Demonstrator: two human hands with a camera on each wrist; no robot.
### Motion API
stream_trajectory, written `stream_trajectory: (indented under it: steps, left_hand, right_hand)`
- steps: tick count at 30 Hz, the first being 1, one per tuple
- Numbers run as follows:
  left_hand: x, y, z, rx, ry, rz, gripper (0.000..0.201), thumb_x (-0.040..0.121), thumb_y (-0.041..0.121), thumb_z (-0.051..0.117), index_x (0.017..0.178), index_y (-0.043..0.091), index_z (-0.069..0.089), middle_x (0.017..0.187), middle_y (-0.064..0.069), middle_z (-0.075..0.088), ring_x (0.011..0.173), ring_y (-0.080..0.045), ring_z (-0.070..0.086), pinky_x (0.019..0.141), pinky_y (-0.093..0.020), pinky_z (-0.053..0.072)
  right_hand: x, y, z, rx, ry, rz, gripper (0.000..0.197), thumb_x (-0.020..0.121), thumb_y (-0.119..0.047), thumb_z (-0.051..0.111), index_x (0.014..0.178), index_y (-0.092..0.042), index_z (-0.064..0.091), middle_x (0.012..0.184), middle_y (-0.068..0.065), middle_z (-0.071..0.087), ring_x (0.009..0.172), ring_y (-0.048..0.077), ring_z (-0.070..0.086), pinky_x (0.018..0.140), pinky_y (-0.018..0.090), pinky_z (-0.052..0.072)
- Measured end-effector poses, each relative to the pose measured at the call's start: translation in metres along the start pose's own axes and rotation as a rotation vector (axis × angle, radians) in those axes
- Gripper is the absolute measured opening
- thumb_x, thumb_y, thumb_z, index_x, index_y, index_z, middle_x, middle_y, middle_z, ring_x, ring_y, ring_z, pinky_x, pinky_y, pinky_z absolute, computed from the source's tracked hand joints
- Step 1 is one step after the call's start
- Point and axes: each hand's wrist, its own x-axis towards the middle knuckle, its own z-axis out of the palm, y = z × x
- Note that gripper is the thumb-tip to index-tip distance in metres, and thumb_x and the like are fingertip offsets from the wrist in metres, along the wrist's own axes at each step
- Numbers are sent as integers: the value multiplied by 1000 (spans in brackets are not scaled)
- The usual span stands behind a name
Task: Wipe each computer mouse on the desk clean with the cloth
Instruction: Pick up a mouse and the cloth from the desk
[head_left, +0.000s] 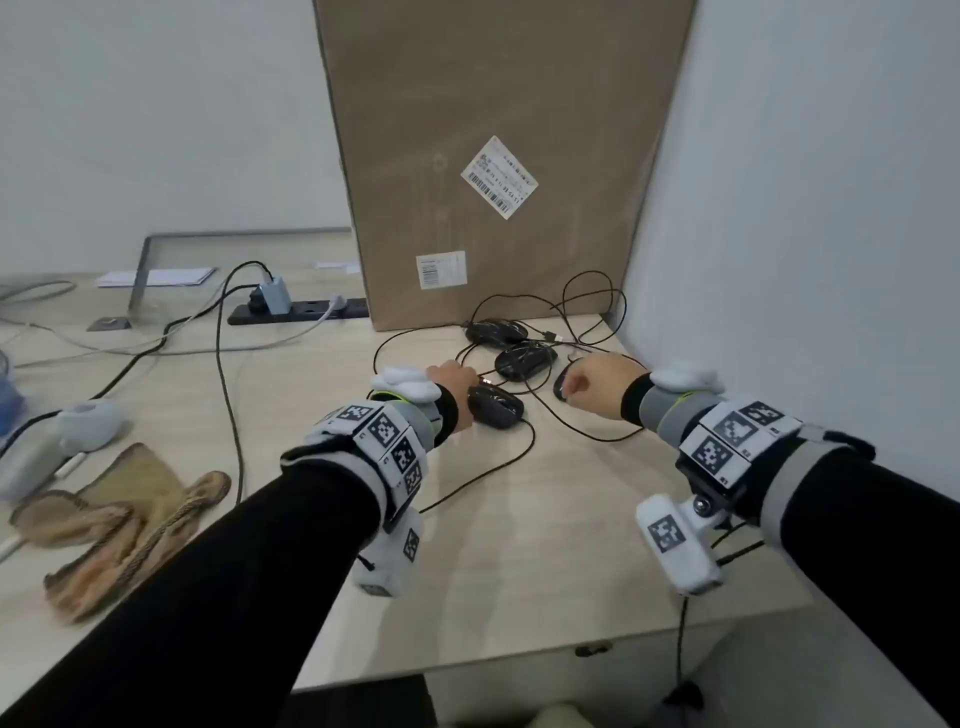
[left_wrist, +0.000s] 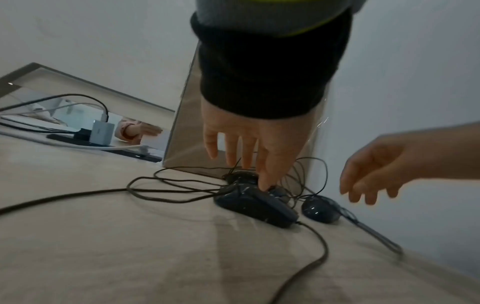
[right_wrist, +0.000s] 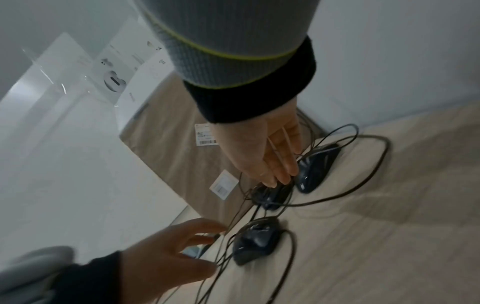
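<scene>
Snag risk: tangled cables (head_left: 524, 400) loop over and between all four mice; lifting or dragging any one would likely tug its neighbours out of place.
Slide risk: near mouse (head_left: 495, 407) sits loose on the smooth desk (head_left: 519, 545); a push from straight fingers alone could skate it away rather than hold it.
Missing tool: cloth (head_left: 119, 519) lies crumpled at the desk's left edge, well apart from both hands; wiping cannot start until fetched, and bare fingers would only smear.
Edge risk: right-hand mouse (head_left: 562, 387) lies not far from the wall (head_left: 805, 208), its cable running toward the desk edge; a pull there could drag it off.
Left hand (left_wrist: 249, 144): fingers straight and spread, nothing gripped; one fingertip appears to touch the top of the near mouse, though blur leaves contact uncertain.
Right hand (right_wrist: 267, 152): fingers extended and close together, holding nothing; tips just above or touching the right-hand mouse and the middle mouse (head_left: 525, 361) beside it, cannot tell which.
Mice: far mouse (head_left: 496, 332) just in front of the cardboard box (head_left: 493, 156); the other three clustered nearer, between the two hands.
Progress: judged barely begun, no mouse yet under cloth.
</scene>
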Motion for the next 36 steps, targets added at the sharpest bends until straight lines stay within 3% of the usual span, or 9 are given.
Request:
stream_trajectory:
  steps: [2, 6, 9, 15, 18, 22, 26, 30, 36]
  left_hand:
    - [5, -2, -1, 54, -24, 37, 34, 86, 16, 56, 120, 16, 58, 123, -5, 57, 114, -28, 56, 86, -32, 43]
    - [17, 5, 0, 210, -112, 171, 58, 87, 17, 58, 142, 21, 38, 146, 3, 40, 143, -25, 23, 112, -37, 22]
    - [36, 7, 3, 208, -195, 133, 61, 80, 38, 56, 138, 24, 42, 143, 0, 43, 143, -28, 21, 117, -44, 18]
    - [43, 5, 1, 269, -175, 63, 43, 85, 54, 48, 116, 23, 51, 121, -2, 57, 116, -28, 48, 102, -43, 37]
    - [32, -2, -2, 183, -129, 14, 44, 77, 50, 60, 112, 24, 57, 112, -1, 59, 109, -26, 49, 93, -39, 43]
    - [9, -15, -11, -164, 69, -85, 53, 70, 43, 72, 117, 24, 56, 111, 0, 56, 97, -21, 54, 77, -30, 42]
    - [-24, -30, -23, -698, 179, -213, 51, 70, 33, 78, 112, 15, 55, 96, -1, 57, 71, -11, 53, 45, -15, 43]
    - [-54, -35, -19, -880, 223, -281, 55, 71, 39, 77, 113, 14, 53, 101, -4, 58, 87, -18, 55, 70, -26, 42]
    - [-89, -30, -3, -952, 231, -259, 48, 72, 39, 76, 101, 18, 45, 96, 0, 54, 87, -18, 54, 67, -25, 45]
  right_hand:
    - [8, -8, 2, 56, 29, -49, 13, 84, -24, 56, 84, -17, 67, 93, -2, 67, 93, 20, 60, 77, 27, 46]
    - [10, -34, 3, 63, -15, -128, 12, 83, -32, 60, 83, -23, 68, 88, -6, 67, 86, 14, 59, 73, 28, 48]
    - [14, -37, 8, 102, -14, -132, 7, 82, -31, 60, 76, -29, 64, 85, -8, 65, 85, 14, 60, 75, 29, 50]
    - [6, -29, 13, 186, -9, -129, 7, 83, -23, 59, 81, -24, 66, 84, -7, 64, 84, 13, 60, 79, 28, 49]
    - [-1, -30, 16, 220, 0, -113, 12, 84, -21, 59, 93, -20, 66, 94, -3, 66, 90, 15, 60, 81, 29, 48]
    - [-10, -37, 19, 360, 101, -49, 14, 84, -21, 58, 97, -19, 65, 93, -3, 64, 88, 15, 59, 76, 26, 46]
    - [-20, -51, 15, 643, 154, 12, 14, 86, -27, 60, 93, -17, 66, 91, -1, 68, 84, 13, 63, 71, 24, 46]
    - [-35, -83, 4, 1041, 18, 95, 32, 92, -34, 53, 108, -9, 62, 104, 6, 66, 89, 14, 65, 76, 26, 51]
    - [-47, -124, 1, 1317, -72, 191, 31, 95, -18, 50, 122, -4, 52, 117, 12, 62, 94, 21, 62, 84, 37, 53]
